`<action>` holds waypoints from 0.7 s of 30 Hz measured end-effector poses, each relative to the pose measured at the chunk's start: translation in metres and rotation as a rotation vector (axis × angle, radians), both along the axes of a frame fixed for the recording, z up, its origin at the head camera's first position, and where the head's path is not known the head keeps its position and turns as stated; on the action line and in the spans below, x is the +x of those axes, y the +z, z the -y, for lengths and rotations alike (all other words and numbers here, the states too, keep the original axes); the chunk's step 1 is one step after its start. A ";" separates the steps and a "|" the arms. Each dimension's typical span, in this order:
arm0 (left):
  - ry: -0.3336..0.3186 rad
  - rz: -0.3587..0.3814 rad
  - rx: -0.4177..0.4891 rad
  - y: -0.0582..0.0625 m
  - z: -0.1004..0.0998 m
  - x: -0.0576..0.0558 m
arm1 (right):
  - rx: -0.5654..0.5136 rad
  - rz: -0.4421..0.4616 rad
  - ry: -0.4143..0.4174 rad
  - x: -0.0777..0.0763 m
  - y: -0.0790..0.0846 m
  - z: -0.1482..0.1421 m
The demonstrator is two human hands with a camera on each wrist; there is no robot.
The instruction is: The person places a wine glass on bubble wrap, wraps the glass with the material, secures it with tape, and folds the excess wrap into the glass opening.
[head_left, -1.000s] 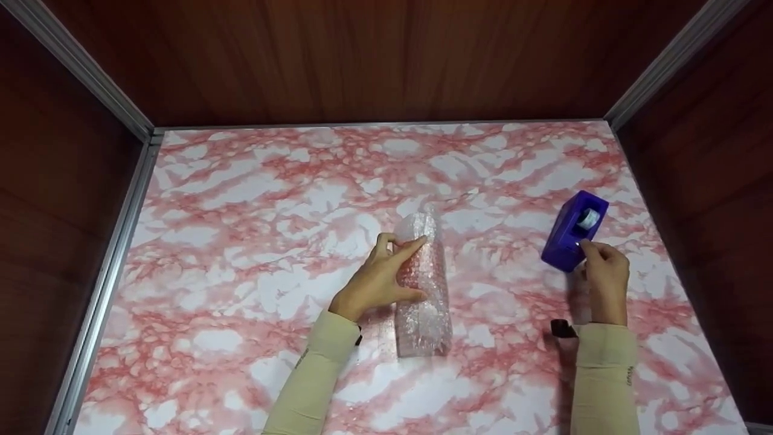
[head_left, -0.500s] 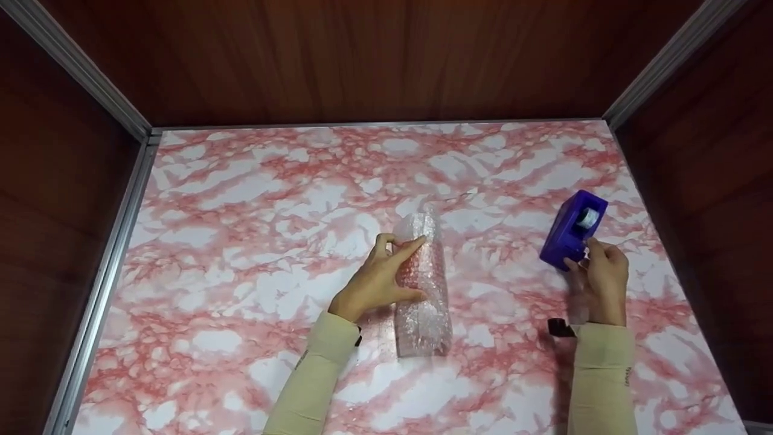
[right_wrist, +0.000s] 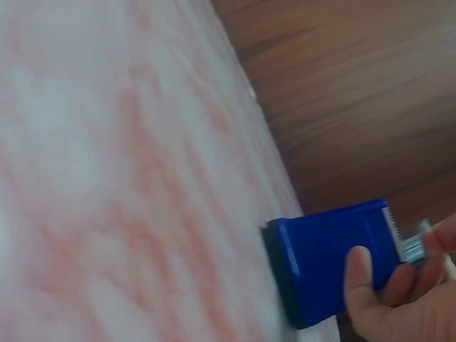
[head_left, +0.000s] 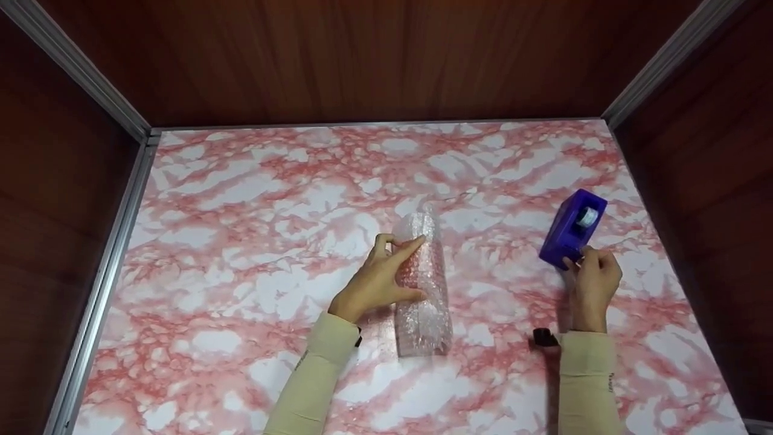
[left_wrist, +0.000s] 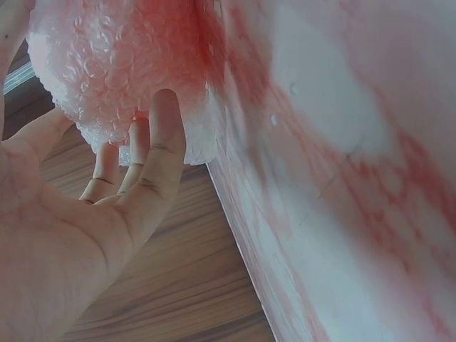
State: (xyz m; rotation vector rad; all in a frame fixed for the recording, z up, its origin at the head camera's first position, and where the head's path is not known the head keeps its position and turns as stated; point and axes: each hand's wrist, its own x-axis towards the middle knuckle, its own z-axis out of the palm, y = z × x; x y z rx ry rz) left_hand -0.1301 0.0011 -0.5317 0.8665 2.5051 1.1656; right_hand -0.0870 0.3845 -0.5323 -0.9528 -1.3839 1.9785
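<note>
A bundle of bubble wrap [head_left: 426,326], rolled into a tube with a pinkish tint inside, lies lengthwise at the middle of the table. My left hand [head_left: 373,281] holds it from the left, thumb and index finger spread over its top; in the left wrist view the other fingers bend around the bubble wrap's side. At the right stands a purple-blue tape dispenser [head_left: 560,238] with a tape roll [head_left: 587,216] in it. My right hand [head_left: 595,290] is at its near, toothed end, pinching a short strip of clear tape [right_wrist: 413,247]. One finger [right_wrist: 359,267] presses the dispenser's front.
The table [head_left: 241,290] has a red-and-white marbled cover. Dark wood panels [head_left: 374,60] with metal frame strips [head_left: 105,284] close it in at the back and both sides.
My right hand shifts from the dispenser's side to its near end, moving slightly left and toward me, and pinches the tape there. The left hand and bubble wrap stay put.
</note>
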 end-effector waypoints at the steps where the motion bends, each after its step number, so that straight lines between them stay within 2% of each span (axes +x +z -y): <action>1: -0.001 -0.007 -0.004 0.000 0.000 0.000 | 0.001 -0.022 -0.018 0.001 -0.003 0.002; 6: -0.008 -0.045 -0.018 0.000 0.000 0.000 | 0.031 -0.114 -0.090 0.004 -0.014 0.008; 12: -0.001 -0.039 -0.021 0.000 0.000 -0.001 | 0.072 -0.163 -0.111 0.008 -0.022 0.014; 16: 0.001 -0.045 -0.029 0.000 -0.001 -0.001 | 0.017 -0.175 -0.083 0.010 -0.024 0.016; 21: -0.003 -0.042 -0.028 0.000 -0.001 -0.001 | -0.145 -0.186 -0.044 0.012 -0.027 0.020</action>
